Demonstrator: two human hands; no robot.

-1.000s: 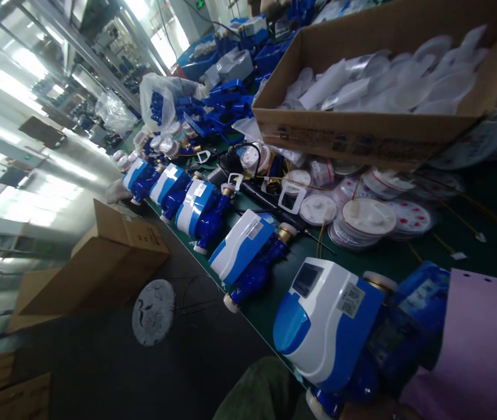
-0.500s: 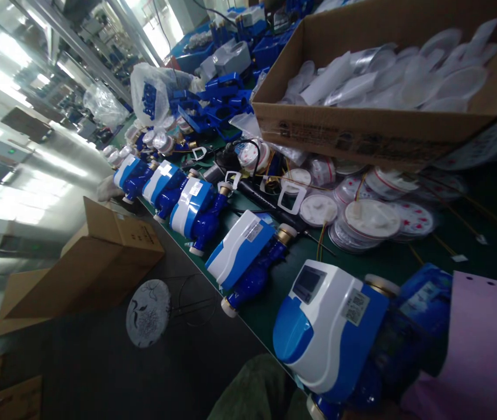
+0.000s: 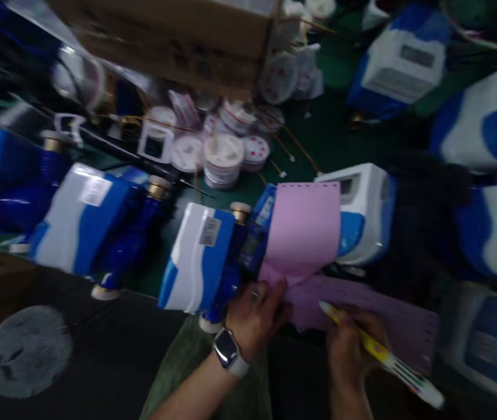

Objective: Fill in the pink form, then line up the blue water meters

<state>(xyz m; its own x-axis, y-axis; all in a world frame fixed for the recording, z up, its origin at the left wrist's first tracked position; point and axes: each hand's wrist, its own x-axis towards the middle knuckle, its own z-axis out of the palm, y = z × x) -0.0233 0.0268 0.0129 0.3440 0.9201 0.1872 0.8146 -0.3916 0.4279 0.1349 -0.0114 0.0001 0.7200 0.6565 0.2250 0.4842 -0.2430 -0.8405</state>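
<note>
Glossy blue-and-white plastic meters point(image 3: 86, 219) lie in a row on the green bench point(image 3: 331, 134), round white discs point(image 3: 224, 160) stacked behind them. The left hand point(image 3: 255, 318), smartwatch on its wrist, presses spread fingers on thin pink perforated paper point(image 3: 303, 233) curling over a meter. The right hand point(image 3: 353, 344) is clamped round a yellow-and-white pen point(image 3: 380, 353), tip on the sheet.

View: one camera on my head, no second view.
Facing: forward and steeply down at the dark green bench point(image 3: 340, 134).
Nearness: close; my left hand point(image 3: 255, 318) at 6 o'clock, my right hand point(image 3: 351, 344) at 5 o'clock.
Frame edges: brown cardboard box point(image 3: 174, 41) at 11 o'clock; blurred.
</note>
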